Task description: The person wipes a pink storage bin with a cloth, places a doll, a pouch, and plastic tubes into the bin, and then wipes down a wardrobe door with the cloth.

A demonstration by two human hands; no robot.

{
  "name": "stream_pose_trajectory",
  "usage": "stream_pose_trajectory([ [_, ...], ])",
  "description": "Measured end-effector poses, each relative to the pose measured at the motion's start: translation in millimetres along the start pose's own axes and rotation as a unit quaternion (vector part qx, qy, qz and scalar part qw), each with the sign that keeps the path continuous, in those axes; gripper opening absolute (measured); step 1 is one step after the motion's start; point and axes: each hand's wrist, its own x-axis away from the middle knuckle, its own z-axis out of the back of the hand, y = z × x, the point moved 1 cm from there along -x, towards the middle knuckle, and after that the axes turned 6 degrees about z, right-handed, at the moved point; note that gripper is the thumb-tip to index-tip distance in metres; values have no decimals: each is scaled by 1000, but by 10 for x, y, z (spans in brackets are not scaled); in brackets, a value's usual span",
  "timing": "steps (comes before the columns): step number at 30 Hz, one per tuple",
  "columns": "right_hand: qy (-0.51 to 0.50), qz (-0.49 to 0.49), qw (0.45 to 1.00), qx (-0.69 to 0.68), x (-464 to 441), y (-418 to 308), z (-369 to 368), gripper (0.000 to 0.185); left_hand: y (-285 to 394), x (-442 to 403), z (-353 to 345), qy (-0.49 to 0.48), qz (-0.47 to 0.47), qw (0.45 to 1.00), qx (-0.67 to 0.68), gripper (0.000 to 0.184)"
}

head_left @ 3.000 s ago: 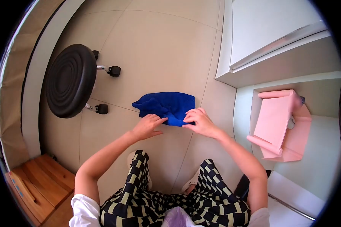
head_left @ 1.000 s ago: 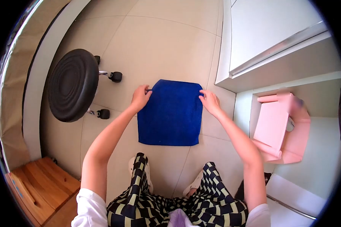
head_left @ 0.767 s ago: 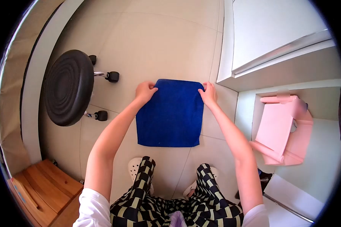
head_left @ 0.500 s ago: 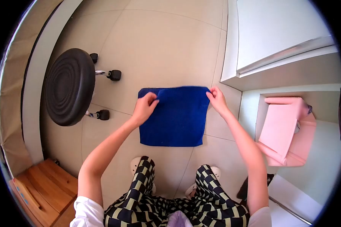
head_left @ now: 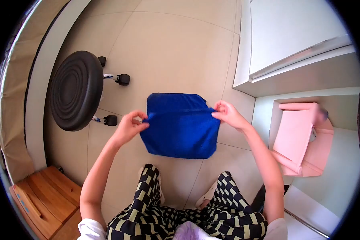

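Note:
A dark blue cloth (head_left: 180, 136) is spread above the tiled floor, in front of my feet. My left hand (head_left: 131, 128) pinches its left side between thumb and fingers. On the opposite side my right hand (head_left: 229, 115) pinches the cloth as well. Between the two hands runs a raised ridge or edge, slightly slanted. Part of the cloth shows beyond this ridge, and a larger part hangs or lies on my side of it. Whether the near part touches the floor I cannot tell.
A round black stool (head_left: 77, 91) on casters stands at the left. A small wooden stool (head_left: 48, 200) is at the lower left. At the right are a white cabinet (head_left: 300, 36) and a pink object with a flat panel (head_left: 294, 138) in a recess.
My left hand has moved left and closer to me, onto the cloth's left side. My right hand came slightly nearer. The cloth now has a raised ridge drawn toward me.

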Motion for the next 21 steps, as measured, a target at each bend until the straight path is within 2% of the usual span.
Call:
stream_pose_trajectory([
  [4,120,29,990,74,-619,471,229,18,-509,-768,9,81,-28,988,-132,27],
  [5,162,41,981,99,-724,556,250,21,-621,-896,-10,77,-28,988,-131,27],
  [6,163,39,981,98,-779,609,248,21,-627,-960,-49,124,-80,977,-152,28],
  [7,214,108,949,204,-819,646,251,23,-648,-981,-73,170,-132,961,-172,30],
  [8,260,174,899,307,-830,686,250,26,-696,-971,-92,169,-129,962,-172,30],
  [9,285,226,845,392,-745,629,221,23,-564,-887,-137,220,-194,923,-247,29],
  [10,285,224,846,391,-624,548,163,23,-520,-824,-159,268,-259,872,-317,28],
  [11,235,184,867,399,-474,489,80,20,-565,-743,-174,266,-257,873,-318,28],
  [12,185,143,884,404,-333,496,-4,17,-635,-624,-201,175,-251,896,-323,26],
  [13,140,172,861,458,-178,581,-93,16,-711,-495,-242,83,-245,910,-325,23],
  [15,36,210,822,527,166,801,-270,16,-826,-206,-340,-8,-281,889,-360,21],
  [16,-20,219,809,545,317,915,-354,18,-904,-90,-365,-7,-281,890,-359,21],
  [18,-52,227,797,558,562,1085,-459,19,-1063,119,-420,-70,-326,849,-410,24],
  [19,-83,235,783,570,650,1146,-488,20,-1168,195,-437,-69,-325,850,-410,24],
  [21,-76,239,775,580,766,1231,-493,22,-1340,278,-457,-104,-323,813,-473,19],
])
